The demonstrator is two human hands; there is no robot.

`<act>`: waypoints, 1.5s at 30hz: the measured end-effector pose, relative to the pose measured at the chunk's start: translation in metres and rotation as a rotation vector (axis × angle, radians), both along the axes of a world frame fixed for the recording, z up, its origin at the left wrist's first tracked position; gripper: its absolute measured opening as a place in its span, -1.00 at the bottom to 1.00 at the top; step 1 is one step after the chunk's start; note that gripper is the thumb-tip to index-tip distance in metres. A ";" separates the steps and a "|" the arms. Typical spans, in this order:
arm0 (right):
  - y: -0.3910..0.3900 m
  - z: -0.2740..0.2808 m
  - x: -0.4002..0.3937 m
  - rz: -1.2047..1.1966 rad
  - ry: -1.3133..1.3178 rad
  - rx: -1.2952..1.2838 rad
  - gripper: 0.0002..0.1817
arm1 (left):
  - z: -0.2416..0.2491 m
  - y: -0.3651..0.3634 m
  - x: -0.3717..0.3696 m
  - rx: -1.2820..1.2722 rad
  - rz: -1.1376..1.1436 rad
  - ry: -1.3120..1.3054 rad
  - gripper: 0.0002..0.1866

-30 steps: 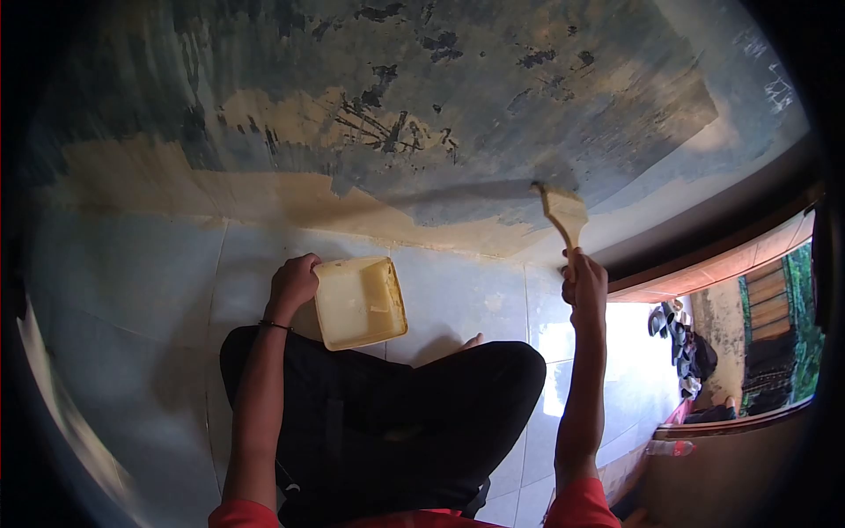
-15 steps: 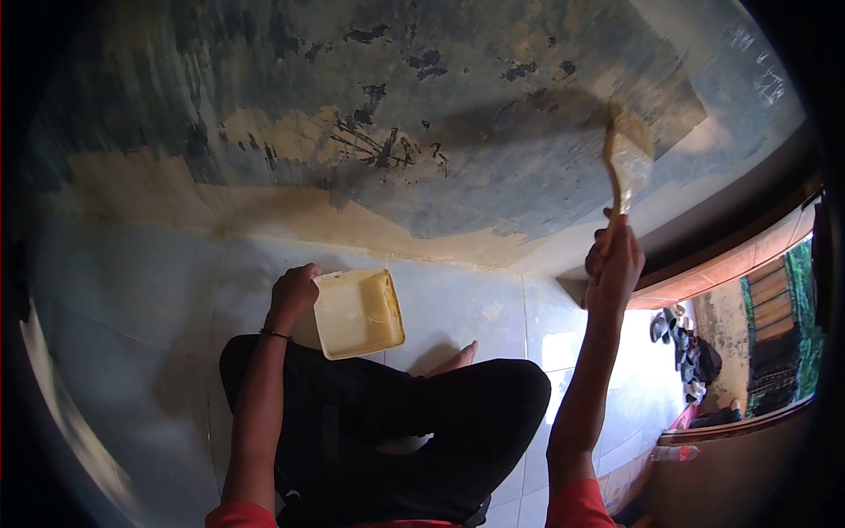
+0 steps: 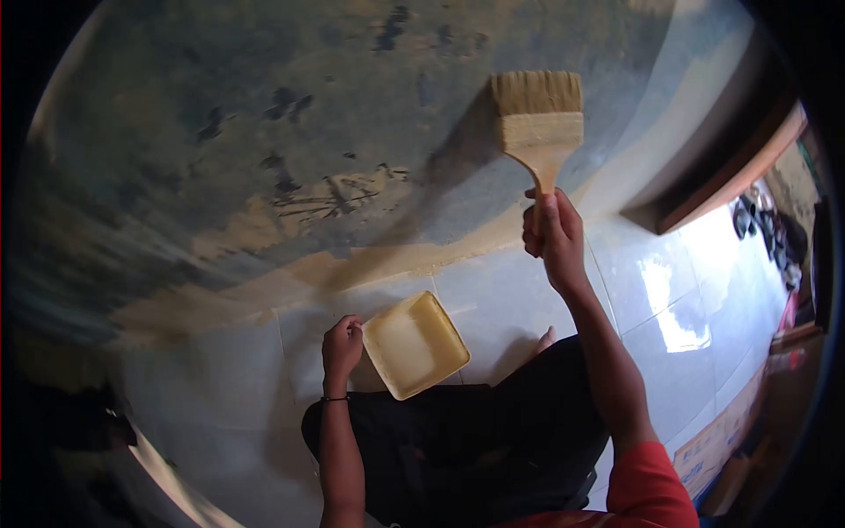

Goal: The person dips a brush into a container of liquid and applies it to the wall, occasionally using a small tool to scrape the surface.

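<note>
Leftward in frame, the brush has shifted to upper right, right fingers wrapped round its handle. Left fingers pinch the tub at lower centre; tugging could spill it.

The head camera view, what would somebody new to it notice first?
Probably the wide brush, held bristles up in the right hand before the patchy, dark-stained wall. Next, the square yellowish tub below it, at the left hand, above the dark-clothed legs.
</note>
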State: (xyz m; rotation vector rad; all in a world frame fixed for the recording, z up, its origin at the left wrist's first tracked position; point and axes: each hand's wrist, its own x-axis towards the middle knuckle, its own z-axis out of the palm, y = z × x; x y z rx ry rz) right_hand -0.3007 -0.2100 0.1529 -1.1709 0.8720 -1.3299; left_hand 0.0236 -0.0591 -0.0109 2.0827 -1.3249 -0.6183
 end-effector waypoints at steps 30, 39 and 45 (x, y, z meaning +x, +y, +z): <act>-0.044 -0.164 -0.101 0.405 1.015 0.452 -0.71 | -0.018 0.011 0.006 0.019 0.034 0.038 -0.73; -0.027 -0.161 -0.113 0.427 0.818 1.083 -0.77 | -0.009 0.014 0.002 0.012 0.046 0.041 -0.72; -0.039 -0.156 -0.108 0.323 0.378 1.190 -0.85 | -0.016 0.011 0.004 0.013 0.033 0.047 -0.71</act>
